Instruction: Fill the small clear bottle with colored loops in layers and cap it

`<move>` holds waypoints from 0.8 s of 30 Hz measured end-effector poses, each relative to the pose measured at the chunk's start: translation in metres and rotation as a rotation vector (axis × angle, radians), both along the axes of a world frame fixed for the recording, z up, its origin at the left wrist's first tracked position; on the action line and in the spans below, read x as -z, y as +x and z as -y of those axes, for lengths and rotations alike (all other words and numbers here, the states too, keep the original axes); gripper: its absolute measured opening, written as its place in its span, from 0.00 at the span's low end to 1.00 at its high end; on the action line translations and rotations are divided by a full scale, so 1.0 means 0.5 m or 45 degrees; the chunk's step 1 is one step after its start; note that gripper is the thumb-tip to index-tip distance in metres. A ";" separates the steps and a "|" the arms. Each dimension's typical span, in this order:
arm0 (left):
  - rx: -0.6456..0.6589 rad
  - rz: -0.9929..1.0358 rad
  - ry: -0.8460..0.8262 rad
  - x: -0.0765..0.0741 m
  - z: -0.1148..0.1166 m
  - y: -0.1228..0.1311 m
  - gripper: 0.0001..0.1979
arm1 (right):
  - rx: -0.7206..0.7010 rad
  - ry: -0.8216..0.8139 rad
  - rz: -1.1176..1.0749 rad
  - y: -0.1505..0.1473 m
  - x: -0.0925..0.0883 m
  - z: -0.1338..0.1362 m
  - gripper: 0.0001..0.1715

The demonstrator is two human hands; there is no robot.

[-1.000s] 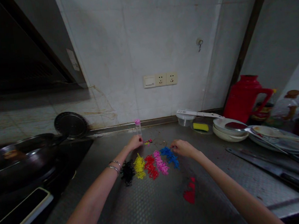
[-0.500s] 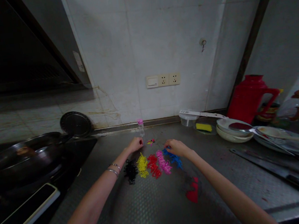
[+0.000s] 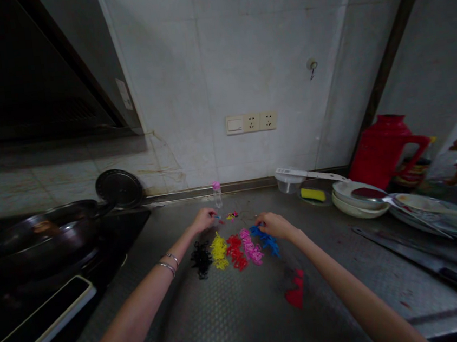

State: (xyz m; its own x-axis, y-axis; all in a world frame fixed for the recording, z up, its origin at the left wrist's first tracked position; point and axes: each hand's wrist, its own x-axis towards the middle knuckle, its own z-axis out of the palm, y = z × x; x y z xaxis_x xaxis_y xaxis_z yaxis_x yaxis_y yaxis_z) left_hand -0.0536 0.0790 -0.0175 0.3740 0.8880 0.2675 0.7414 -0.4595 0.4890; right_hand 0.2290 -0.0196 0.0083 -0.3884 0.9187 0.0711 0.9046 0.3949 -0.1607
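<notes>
Small rubber bands lie on the metal counter in a row of piles: black (image 3: 201,260), yellow (image 3: 219,251), red (image 3: 236,252), pink (image 3: 252,247) and blue (image 3: 266,241). Behind the row, my left hand (image 3: 205,219) is closed, with a tiny blue rubber band (image 3: 217,217) showing at its fingertips. A little mixed heap of bands (image 3: 232,215) sits just right of it. My right hand (image 3: 275,225) has its fingers pinched together at the back edge of the blue pile; what they hold is hidden. A small clear bottle with a pink top (image 3: 217,195) stands behind.
A red heart-shaped piece (image 3: 295,290) lies near my right forearm. To the right are a yellow sponge (image 3: 312,195), stacked bowls (image 3: 357,209), a long knife (image 3: 405,258) and a red thermos jug (image 3: 379,152). A pan (image 3: 51,233) rests on the stove at left.
My left hand has moved slightly left, away from the mixed heap, and a bit of blue now shows at its fingertips. The right hand stays at the blue pile. The view has shifted slightly.
</notes>
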 end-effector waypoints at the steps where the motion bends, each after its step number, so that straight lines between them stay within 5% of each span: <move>1: -0.023 0.024 -0.010 -0.005 0.005 -0.005 0.16 | -0.002 0.001 -0.006 -0.002 -0.001 0.000 0.17; 6: -0.042 0.125 -0.048 -0.032 0.036 -0.014 0.16 | 0.024 0.036 -0.080 -0.008 -0.011 0.002 0.16; 10: 0.079 0.130 -0.029 -0.046 0.059 0.037 0.15 | 0.116 0.084 -0.143 -0.004 -0.023 0.005 0.17; 19: 0.416 0.041 0.019 0.000 0.102 0.229 0.16 | 0.215 0.117 -0.130 0.050 -0.032 0.012 0.17; 24: 0.545 0.036 0.027 -0.003 0.120 0.250 0.16 | 0.234 0.113 -0.121 0.069 -0.031 0.022 0.16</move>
